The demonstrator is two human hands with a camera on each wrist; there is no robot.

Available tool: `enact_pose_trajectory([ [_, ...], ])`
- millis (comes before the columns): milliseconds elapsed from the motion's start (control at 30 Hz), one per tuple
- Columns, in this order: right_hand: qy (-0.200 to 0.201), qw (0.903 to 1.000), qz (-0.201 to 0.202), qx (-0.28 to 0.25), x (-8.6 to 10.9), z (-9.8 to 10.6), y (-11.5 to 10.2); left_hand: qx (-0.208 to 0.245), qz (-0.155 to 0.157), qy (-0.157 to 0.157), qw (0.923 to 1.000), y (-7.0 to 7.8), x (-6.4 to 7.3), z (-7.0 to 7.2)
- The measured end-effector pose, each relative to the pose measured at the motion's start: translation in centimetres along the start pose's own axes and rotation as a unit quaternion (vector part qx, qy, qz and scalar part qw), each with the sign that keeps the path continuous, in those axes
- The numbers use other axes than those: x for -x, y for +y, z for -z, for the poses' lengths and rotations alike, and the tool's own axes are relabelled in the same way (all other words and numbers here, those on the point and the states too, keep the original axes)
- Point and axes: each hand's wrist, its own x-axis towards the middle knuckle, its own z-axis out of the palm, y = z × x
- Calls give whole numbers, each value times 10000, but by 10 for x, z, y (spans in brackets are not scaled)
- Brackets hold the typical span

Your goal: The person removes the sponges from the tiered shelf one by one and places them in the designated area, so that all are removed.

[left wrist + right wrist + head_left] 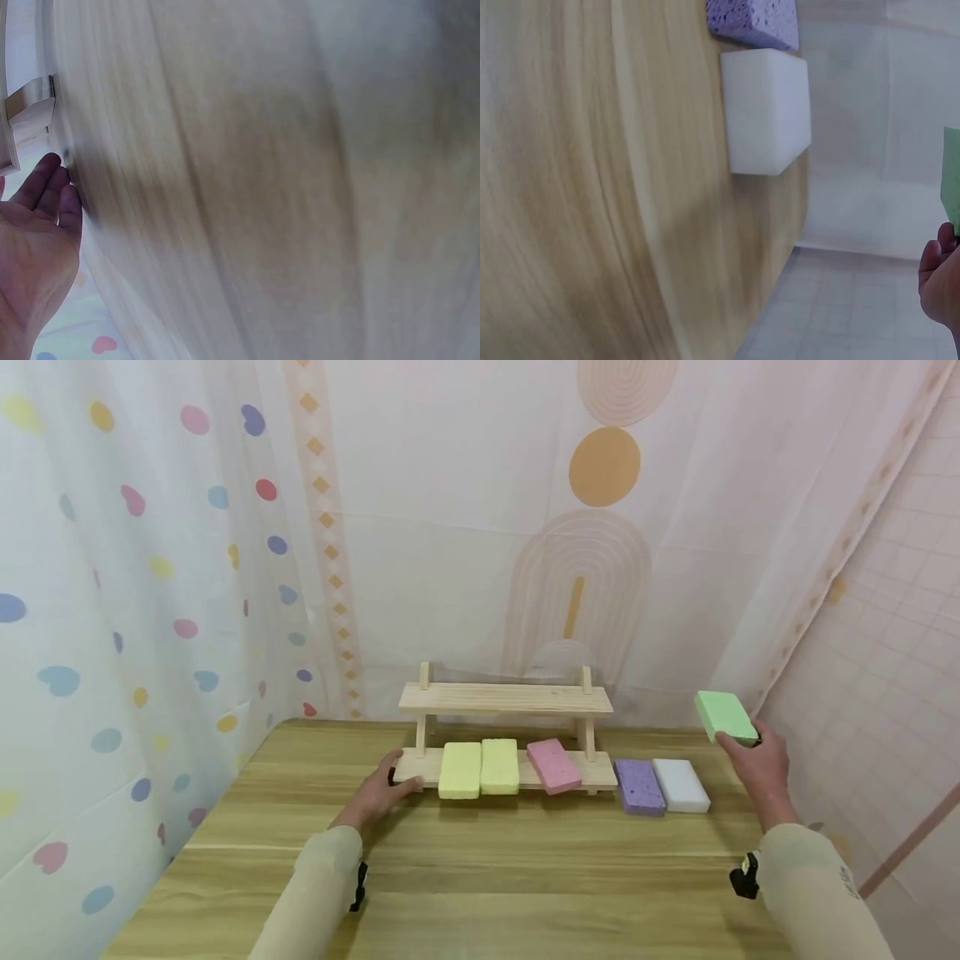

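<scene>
My right hand [761,768] grips a light green sponge [726,717] by its near end, raised above the table at the right. Only part of that sponge shows at the edge of the right wrist view. My left hand [378,793] holds the left end of a two-tier wooden shelf [506,697], thumb in front and fingers toward the back of the lower board. Two yellow sponges [460,770] lie side by side on the lower board. Right of them a pink sponge [553,767] sits at a slant. The upper board carries nothing.
A purple sponge [639,787] and a white sponge [681,786] lie on the wooden table [525,877], just right of the shelf. Behind the table hangs a patterned curtain [450,543], with further curtains at both sides.
</scene>
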Motion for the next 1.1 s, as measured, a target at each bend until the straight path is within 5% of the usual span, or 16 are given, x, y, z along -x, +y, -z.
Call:
enact_pose_trajectory([
  [1100, -936, 9935, -546, 334, 19, 0, 71, -96, 8, -54, 9999, 3, -1, 0],
])
